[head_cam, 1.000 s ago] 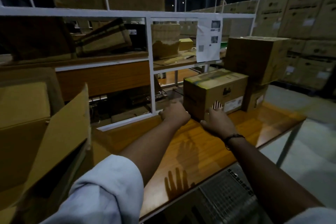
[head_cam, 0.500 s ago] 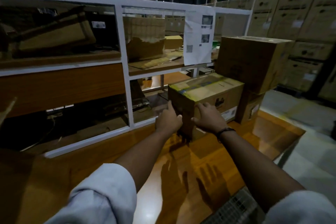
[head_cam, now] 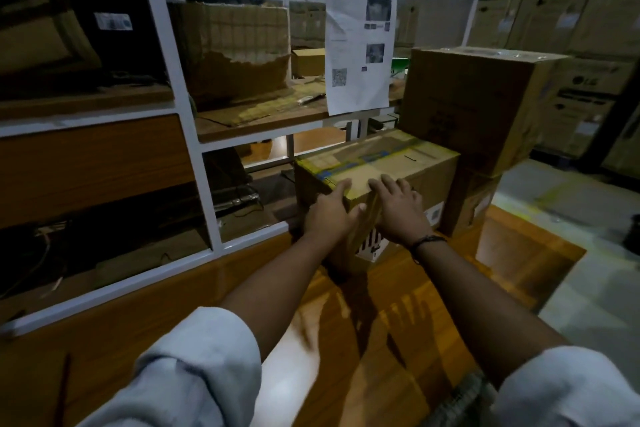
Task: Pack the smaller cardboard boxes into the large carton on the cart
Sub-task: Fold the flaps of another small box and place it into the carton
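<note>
On table (head_cam: 381, 305): both hands flat, fingers spread, gripping box (head_cam: 408, 166) corner.

Near worktop (head_cam: 346, 374) in front of you is bare, free pull-back lane. Taped box (head_cam: 398, 163) is hemmed in: white rack frame (head_cam: 187, 107) just left, stacked cartons (head_cam: 481, 104) tight against its right. Top of it is open.

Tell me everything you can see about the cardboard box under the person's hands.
The cardboard box is brown and closed, its top sealed with yellowish and blue tape. A white label shows low on its near side. It sits on the wooden table, one corner toward the camera, beside a bigger box. The left hand and right hand press on that corner.
</note>
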